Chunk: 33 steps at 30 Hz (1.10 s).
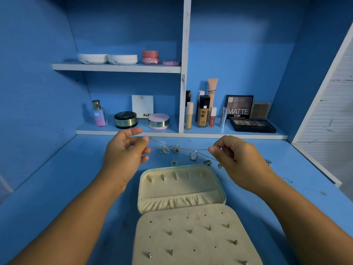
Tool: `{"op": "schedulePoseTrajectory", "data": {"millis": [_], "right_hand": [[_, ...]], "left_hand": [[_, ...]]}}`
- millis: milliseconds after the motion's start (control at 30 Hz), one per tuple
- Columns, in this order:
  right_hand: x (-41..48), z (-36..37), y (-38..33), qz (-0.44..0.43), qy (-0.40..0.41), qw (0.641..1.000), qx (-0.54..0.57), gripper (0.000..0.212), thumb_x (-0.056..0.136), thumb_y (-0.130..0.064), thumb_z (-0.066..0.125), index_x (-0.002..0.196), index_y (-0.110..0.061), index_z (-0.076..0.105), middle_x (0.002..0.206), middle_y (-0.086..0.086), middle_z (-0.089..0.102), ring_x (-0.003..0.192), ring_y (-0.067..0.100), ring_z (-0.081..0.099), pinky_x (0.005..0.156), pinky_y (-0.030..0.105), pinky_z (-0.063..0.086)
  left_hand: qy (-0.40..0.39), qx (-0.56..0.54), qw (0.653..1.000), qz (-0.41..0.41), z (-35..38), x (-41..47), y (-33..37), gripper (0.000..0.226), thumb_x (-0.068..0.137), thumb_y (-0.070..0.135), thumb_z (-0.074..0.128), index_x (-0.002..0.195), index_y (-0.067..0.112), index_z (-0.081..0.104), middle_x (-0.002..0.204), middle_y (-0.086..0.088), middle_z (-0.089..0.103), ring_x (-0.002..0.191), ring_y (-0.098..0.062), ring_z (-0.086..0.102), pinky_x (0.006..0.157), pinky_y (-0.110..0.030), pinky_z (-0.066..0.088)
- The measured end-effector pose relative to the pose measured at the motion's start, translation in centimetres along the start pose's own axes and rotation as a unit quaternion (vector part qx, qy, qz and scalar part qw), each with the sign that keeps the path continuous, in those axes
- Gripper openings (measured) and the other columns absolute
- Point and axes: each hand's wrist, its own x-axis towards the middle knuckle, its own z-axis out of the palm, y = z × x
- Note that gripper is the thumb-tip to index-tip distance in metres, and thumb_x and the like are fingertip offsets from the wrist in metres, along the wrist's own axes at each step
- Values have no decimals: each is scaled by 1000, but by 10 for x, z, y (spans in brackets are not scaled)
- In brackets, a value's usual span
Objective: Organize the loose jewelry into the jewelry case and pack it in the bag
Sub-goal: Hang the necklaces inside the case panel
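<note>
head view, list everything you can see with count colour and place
jewelry case: 1, cream lining, green rim, open on the desk
earrings: several, metallic, pinned on the case's near flap
necklace: 1, silver, stretched between both hands above the rings
rings: at least five, silver, loose on the desk behind the case
desk: 1, blue
white compacts: 2, upper shelf
pink jar: 1, upper shelf
perfume bottle: 1, pink and purple, lower shelf, left
white card: 1, lower shelf
round compacts: 2, black and pink, lower shelf
makeup bottles: several, mostly beige, lower shelf, right
palettes: 3, black and brown, lower shelf, right
left hand: pinches the necklace near one end
right hand: pinches it further along
</note>
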Motion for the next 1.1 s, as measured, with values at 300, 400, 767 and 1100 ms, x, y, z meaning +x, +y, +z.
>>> {"op": "schedulePoseTrajectory", "data": {"millis": [300,400,767,1100], "right_hand": [[-12,8,-32,-49,-50,977,202,23,80,-44,56,81,-22,65,59,5,46,52,8,37,49,19,33],[-16,11,-38,-67,-51,972,221,25,82,-38,57,84,-16,66,65,10,60,57,24,48,53,29,41],[-9,-9,-31,-61,110,982,141,22,82,-40,52,77,-19,58,65,18,48,57,9,37,49,12,32],[-6,4,-26,52,33,924,376,31,95,-34,48,69,-19,55,64,-7,52,68,12,49,77,30,45]], "left_hand": [[-232,280,904,224,10,-24,-12,24,82,44,63,105,40,65,107,21,62,111,8,50,92,-5,33],[-317,254,890,206,13,-30,-12,30,81,50,61,109,42,65,112,25,61,121,2,48,103,-24,37],[-266,-11,962,61,6,-22,8,19,75,40,62,81,28,76,101,5,74,95,-10,63,88,-26,45],[-266,-199,941,-60,5,-19,15,19,83,26,62,67,21,70,57,5,45,64,-11,58,82,-33,49]]}}
